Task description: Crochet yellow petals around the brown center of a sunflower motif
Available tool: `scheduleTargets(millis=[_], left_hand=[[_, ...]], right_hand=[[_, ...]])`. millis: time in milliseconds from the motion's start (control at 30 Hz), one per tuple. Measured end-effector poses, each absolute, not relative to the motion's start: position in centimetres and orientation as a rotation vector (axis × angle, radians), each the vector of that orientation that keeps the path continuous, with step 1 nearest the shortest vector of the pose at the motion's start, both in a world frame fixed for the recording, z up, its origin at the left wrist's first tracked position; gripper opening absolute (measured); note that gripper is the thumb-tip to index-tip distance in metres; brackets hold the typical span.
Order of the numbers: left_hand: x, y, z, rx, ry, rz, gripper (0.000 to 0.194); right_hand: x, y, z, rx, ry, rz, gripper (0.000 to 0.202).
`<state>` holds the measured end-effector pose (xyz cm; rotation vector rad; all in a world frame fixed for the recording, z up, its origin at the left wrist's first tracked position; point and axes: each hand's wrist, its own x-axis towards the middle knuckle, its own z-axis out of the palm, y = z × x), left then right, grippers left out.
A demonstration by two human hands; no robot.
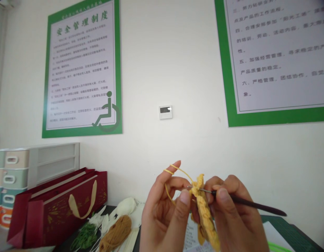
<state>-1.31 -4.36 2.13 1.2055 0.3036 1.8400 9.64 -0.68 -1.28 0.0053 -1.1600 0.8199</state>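
Observation:
My left hand [167, 210] pinches the upper edge of a yellow crocheted piece [205, 218], with yellow yarn [181, 170] looped round its raised index finger. In my right hand [235, 213] is a crochet hook [256, 205] with a dark handle, held between thumb and fingers. The hook's thin metal shaft passes through the top of the yellow piece, and its tip shows near my left thumb. The piece hangs down between both hands, its lower end cut off by the frame.
At the lower left stand a dark red gift bag [64, 210] and stacked drawers [16, 178]. Brown yarn [116, 232], green yarn [84, 238] and white yarn [126, 206] lie beside the bag. A green mat [290, 232] is at the right. Posters and a small panel [165, 112] hang on the wall.

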Motion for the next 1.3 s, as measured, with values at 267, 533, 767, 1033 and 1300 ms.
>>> scheduleTargets(millis=[267,533,767,1033,1300], left_hand=[[-1.4,-4.4,1.9,1.161,0.354,1.931,0.050],[-1.5,-4.2,2.3,1.173,0.352,1.954,0.047],[-0.6,-4.3,1.3,1.155,0.393,1.836,0.084],[-2.1,-3.3,1.8,1.143,0.316,1.501,0.093],[-2.7,-3.3,2.2,1.217,0.278,1.495,0.077]], right_hand=[[9.5,-0.6,-1.4,0.009,-1.310,0.449,0.015],[9.5,-0.1,-1.4,0.016,-1.281,0.393,0.014],[11.3,0.0,-2.5,-0.185,-1.362,-0.246,0.031],[9.9,0.2,-1.5,0.018,-1.216,0.018,0.009],[10.8,-0.8,-1.3,0.026,-1.155,0.355,0.007]])
